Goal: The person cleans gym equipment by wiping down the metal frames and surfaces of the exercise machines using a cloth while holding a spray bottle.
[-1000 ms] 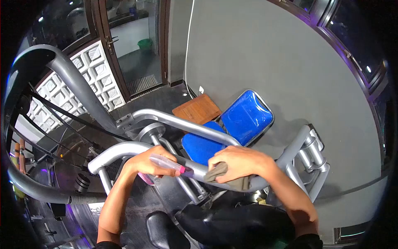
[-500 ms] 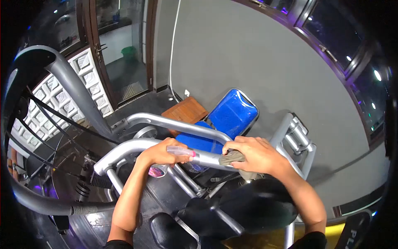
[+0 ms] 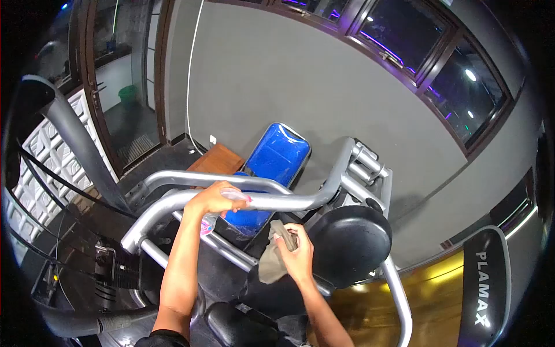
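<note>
My left hand (image 3: 213,199) is closed around a clear spray bottle (image 3: 207,224) with a pink nozzle tip, right against the silver tube (image 3: 289,202) of a gym machine. The bottle's body hangs below that hand, partly hidden by it. Lower and to the right, my right hand (image 3: 298,254) grips a grey-brown cloth (image 3: 270,264), which droops from the fingers. This hand is off the tube, just left of a round black pad (image 3: 352,246).
A blue folding chair (image 3: 277,153) and a brown wooden box (image 3: 222,161) stand behind the machine by the grey wall (image 3: 341,87). Black cables (image 3: 75,182) run along the left. A panel marked PLAMAX (image 3: 484,283) rises at lower right.
My right hand has come off the tube and moved down and left with the cloth. My left hand still holds the spray bottle at the tube. The view has turned right.
</note>
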A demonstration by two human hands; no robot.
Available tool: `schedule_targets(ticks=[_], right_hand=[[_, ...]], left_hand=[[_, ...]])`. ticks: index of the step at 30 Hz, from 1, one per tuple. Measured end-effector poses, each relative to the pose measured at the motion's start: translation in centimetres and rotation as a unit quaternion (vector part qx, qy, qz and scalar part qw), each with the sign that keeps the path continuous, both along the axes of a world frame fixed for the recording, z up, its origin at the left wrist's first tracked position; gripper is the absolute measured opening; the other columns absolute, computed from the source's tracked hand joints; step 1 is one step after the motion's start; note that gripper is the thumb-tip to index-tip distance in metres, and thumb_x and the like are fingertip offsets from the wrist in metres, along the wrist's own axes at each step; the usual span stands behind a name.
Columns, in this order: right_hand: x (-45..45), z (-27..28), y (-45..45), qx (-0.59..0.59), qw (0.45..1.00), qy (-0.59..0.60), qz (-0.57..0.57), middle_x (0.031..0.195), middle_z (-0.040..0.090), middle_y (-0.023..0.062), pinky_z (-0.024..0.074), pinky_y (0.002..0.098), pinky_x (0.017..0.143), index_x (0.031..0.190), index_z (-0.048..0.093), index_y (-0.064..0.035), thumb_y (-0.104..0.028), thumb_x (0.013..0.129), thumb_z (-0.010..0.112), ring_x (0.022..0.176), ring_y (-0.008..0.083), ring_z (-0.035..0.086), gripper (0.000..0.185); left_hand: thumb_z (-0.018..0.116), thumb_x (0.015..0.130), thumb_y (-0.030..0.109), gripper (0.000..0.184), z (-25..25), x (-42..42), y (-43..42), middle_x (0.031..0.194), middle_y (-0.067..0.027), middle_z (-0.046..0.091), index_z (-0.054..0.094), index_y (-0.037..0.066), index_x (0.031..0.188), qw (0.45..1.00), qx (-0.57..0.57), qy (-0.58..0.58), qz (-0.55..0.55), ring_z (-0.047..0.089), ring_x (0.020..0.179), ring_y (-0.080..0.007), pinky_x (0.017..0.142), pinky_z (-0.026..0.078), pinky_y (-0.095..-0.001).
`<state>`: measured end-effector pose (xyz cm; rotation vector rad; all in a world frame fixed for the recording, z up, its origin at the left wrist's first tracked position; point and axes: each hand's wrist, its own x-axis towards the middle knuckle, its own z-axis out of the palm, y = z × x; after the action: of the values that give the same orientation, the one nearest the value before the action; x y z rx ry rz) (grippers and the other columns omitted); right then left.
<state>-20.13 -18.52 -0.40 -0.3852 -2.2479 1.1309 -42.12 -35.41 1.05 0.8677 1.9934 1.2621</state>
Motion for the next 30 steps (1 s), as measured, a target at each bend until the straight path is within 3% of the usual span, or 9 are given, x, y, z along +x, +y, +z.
schedule_targets(ticks=[2,5,11,13,18,21,23,27,30], right_hand=[[-0.3,-2.3,-0.2,-0.1,0.992,0.042,-0.067,0.097,0.059,0.0036,0.0474,0.0279,0.08,0.11,0.056,-0.0035,-0.011,0.091,0.072,0.086,0.0117,0.058,0.026],[-1.1,-4.6,-0.6,-0.165,0.97,0.121,-0.128,0.097,0.057,0.0031,0.0447,0.0266,0.085,0.112,0.054,-0.0036,-0.01,0.092,0.07,0.091,0.0116,0.055,0.027],[-3.5,-6.9,-0.9,-0.198,0.955,0.157,-0.159,0.109,0.056,0.0067,0.0411,0.0314,0.094,0.112,0.054,-0.0024,-0.012,0.092,0.07,0.102,0.017,0.054,0.027],[-4.7,-7.7,-1.1,-0.198,0.943,0.188,-0.191,0.108,0.053,0.0055,0.0391,0.0298,0.096,0.115,0.051,-0.0027,-0.008,0.094,0.066,0.104,0.0147,0.052,0.027],[-7.6,-8.3,-2.1,-0.225,0.923,0.208,-0.234,0.115,0.05,0.0092,0.0363,0.0342,0.102,0.114,0.053,-0.0009,-0.012,0.091,0.07,0.112,0.0209,0.049,0.03],[-8.4,-8.5,-4.4,-0.195,0.944,0.158,-0.213,0.114,0.051,0.0109,0.037,0.037,0.101,0.112,0.053,-0.0015,-0.012,0.089,0.072,0.11,0.0236,0.05,0.031],[-8.5,-8.1,-6.2,-0.13,0.97,0.156,-0.136,0.107,0.053,0.0125,0.0406,0.0407,0.094,0.106,0.056,-0.0043,-0.007,0.082,0.074,0.104,0.0288,0.053,0.03],[-8.9,-8.9,-7.2,-0.13,0.976,0.157,-0.074,0.105,0.055,0.0159,0.0428,0.0433,0.091,0.104,0.057,-0.004,-0.001,0.074,0.076,0.101,0.0341,0.054,0.036],[-8.0,-9.0,-5.4,-0.098,0.977,0.165,-0.091,0.107,0.055,0.0169,0.0431,0.0441,0.094,0.104,0.056,-0.0038,0.002,0.071,0.074,0.106,0.0352,0.055,0.038]], left_hand=[[0.076,0.082,0.033,0.035,0.6,0.1,0.1,0.074,-0.0053,0.069,0.075,0.004,0.102,1.0,-0.017,-0.011,0.006,0.057,0.048,-0.0113,0.048,0.048,-0.0273],[0.078,0.078,0.035,0.035,0.2,0.0,0.0,0.069,-0.0045,0.068,0.076,0.002,0.089,1.0,0.015,-0.01,-0.004,0.057,0.047,-0.0116,0.045,0.048,-0.0275],[0.078,0.081,0.031,0.032,0.8,0.0,-0.4,0.069,-0.004,0.068,0.076,0.004,0.096,0.999,-0.002,-0.028,-0.017,0.056,0.046,-0.0106,0.046,0.047,-0.0272],[0.077,0.081,0.03,0.03,0.5,-0.1,-0.5,0.068,-0.0046,0.067,0.076,0.003,0.093,1.0,0.002,-0.027,-0.011,0.056,0.045,-0.0108,0.044,0.047,-0.0277],[0.074,0.083,0.028,0.028,0.1,-0.8,-0.7,0.066,-0.0059,0.067,0.074,0.001,0.084,0.999,0.034,-0.028,-0.007,0.058,0.043,-0.0116,0.041,0.045,-0.0271],[0.073,0.083,0.027,0.026,0.3,-1.0,-0.9,0.066,-0.0059,0.068,0.074,0.001,0.083,0.999,0.033,-0.041,0.001,0.059,0.044,-0.0117,0.04,0.045,-0.0261],[0.072,0.083,0.025,0.025,0.7,-0.8,-1.0,0.066,-0.0057,0.068,0.074,0.0,0.083,0.999,0.024,-0.045,0.006,0.059,0.044,-0.0116,0.04,0.045,-0.0256],[0.07,0.082,0.02,0.021,1.4,-0.6,-1.2,0.065,-0.0058,0.068,0.073,0.0,0.084,0.997,0.024,-0.066,0.011,0.06,0.045,-0.0117,0.041,0.046,-0.0259],[0.076,0.083,0.029,0.027,1.2,-0.6,-1.4,0.062,-0.0032,0.065,0.074,0.001,0.083,0.995,0.03,-0.093,0.035,0.055,0.042,-0.0103,0.041,0.045,-0.0255]])
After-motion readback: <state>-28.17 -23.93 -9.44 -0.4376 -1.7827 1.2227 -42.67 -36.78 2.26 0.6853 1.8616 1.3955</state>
